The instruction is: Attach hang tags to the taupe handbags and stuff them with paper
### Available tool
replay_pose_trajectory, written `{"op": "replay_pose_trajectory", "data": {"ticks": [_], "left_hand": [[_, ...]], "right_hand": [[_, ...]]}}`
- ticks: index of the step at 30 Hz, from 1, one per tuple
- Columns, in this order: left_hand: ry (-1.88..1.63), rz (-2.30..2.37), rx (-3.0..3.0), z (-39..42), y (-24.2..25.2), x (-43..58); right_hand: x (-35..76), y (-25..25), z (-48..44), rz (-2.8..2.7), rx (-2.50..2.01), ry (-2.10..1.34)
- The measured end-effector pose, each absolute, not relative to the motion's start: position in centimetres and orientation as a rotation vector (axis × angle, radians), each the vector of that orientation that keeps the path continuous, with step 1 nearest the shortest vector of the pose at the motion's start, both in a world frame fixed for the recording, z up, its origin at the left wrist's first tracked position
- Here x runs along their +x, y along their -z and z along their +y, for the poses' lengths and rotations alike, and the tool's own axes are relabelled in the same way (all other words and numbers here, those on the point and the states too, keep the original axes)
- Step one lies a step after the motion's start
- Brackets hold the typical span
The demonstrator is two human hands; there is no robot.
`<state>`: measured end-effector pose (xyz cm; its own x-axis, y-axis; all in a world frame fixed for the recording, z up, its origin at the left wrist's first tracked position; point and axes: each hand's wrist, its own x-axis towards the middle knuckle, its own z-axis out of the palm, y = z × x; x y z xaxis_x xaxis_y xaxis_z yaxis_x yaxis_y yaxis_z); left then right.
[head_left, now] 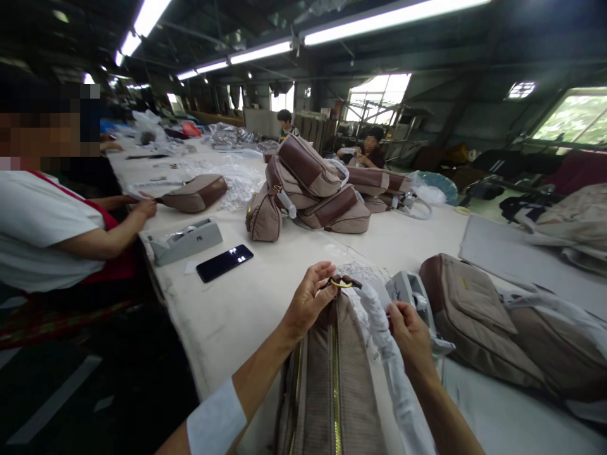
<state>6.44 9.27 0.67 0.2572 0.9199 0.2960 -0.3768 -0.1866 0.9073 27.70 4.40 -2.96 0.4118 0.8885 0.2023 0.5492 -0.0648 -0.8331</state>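
A taupe fabric handbag (353,379) with gold zippers stands close to me, its brown leather tab and gold ring (345,284) at the far end. At that end my left hand (310,300) pinches the bag by the tab. From the ring a strap wrapped in white covering (391,360) runs down the bag's right side. My right hand (410,328) is closed in a pinch just right of the strap, beside a grey tape dispenser (403,287). What lies between its fingertips is too small to make out.
Several similar bags (308,183) are piled mid-table. More bags (478,309) lie at right. On the left are a second tape dispenser (187,241) and a black phone (224,263). A co-worker (71,227) at the left table edge handles another bag (194,194). Two people sit farther back.
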Motion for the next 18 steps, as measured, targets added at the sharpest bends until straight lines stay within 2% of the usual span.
{"op": "replay_pose_trajectory", "data": {"ticks": [4, 7, 13, 18], "left_hand": [[-1.545, 0.803, 1.073, 5.6, 1.2, 5.4], [-1.501, 0.906, 1.096, 2.8, 1.8, 4.8], [-1.238, 0.936, 1.305, 1.2, 1.1, 5.4], [-1.116, 0.916, 1.196, 1.5, 0.8, 6.6]], "right_hand": [[26.0, 1.3, 0.4, -0.991, -1.411, -1.184], [24.4, 1.7, -0.9, -0.837, -1.235, -1.503], [21.3, 3.2, -1.5, -0.776, -1.221, -1.670], [21.0, 4.1, -2.3, -0.829, -1.261, -1.541]]}}
